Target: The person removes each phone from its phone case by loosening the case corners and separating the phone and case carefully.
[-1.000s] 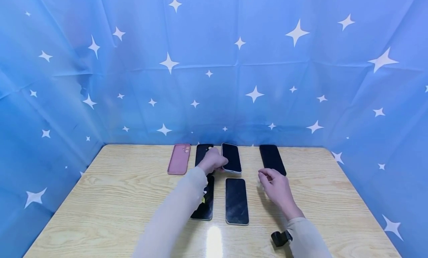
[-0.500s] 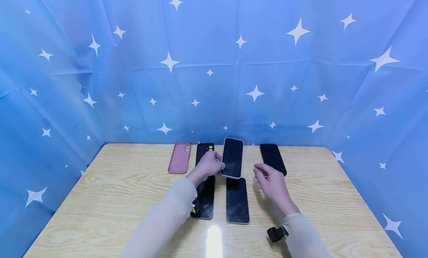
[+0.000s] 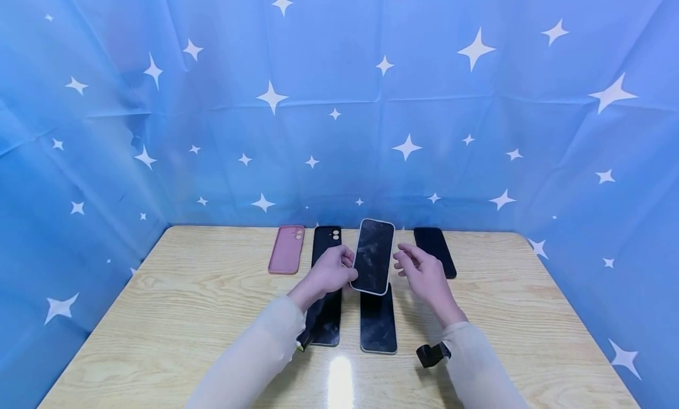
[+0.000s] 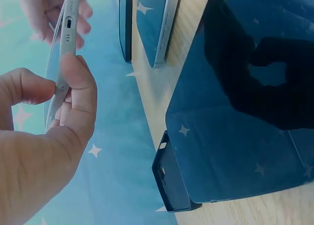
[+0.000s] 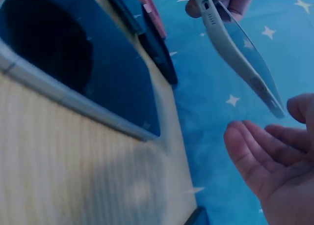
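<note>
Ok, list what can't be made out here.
- Black case, lower part: head view, behind the left hand.
- Near right phone, far end: head view, mostly covered by the held phone.
- Pink case: right wrist view, cut off by the top edge.
- Right hand: right wrist view, cut off by the right edge.

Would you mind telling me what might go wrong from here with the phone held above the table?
The pale-rimmed phone could slip or pivot: the left hand only pinches it near one lower corner, and the right hand, fingers apart from it, gives no support.

If dropped, it might strike the dark-screened phone lying on the table, which it partly overlaps in the head view.
</note>
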Demonstrator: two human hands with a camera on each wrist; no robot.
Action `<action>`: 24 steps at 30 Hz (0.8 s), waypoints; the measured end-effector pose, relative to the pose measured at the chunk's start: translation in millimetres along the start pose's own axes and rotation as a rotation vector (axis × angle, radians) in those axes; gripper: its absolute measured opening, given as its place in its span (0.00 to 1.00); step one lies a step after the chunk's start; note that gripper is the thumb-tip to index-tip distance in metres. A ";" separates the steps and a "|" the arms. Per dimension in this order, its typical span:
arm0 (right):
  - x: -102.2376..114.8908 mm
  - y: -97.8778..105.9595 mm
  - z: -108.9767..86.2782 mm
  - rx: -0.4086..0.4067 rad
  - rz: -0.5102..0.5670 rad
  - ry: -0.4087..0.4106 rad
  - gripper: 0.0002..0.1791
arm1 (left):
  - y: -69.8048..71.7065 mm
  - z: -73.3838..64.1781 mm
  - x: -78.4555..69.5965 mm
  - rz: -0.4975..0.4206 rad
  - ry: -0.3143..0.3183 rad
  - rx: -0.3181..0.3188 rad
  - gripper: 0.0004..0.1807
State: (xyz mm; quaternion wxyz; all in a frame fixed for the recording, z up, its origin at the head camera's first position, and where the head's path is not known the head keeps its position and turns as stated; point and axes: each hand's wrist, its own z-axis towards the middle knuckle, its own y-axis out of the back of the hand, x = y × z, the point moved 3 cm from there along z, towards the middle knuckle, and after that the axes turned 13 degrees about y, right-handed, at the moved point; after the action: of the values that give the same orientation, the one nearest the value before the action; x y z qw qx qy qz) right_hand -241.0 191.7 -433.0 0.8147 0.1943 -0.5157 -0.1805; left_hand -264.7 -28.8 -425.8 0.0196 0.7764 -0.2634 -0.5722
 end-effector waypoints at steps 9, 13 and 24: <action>9.2 -3.7 9.7 -0.008 0.133 -0.059 0.19 | -6.4 -11.4 -3.1 -0.015 -0.051 0.035 0.11; 12.3 -3.6 10.3 -0.016 0.157 -0.088 0.16 | -8.1 -14.8 -0.9 -0.052 -0.036 0.045 0.12; 17.8 -3.3 10.2 -0.019 0.260 -0.156 0.19 | -14.3 -20.8 3.6 -0.119 -0.036 0.100 0.11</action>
State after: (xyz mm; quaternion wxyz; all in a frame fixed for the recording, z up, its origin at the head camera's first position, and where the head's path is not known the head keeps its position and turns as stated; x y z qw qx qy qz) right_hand -243.4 178.8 -417.0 0.7904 0.1036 -0.5965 -0.0931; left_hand -239.8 -23.7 -426.6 -0.0579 0.7804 -0.2455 -0.5722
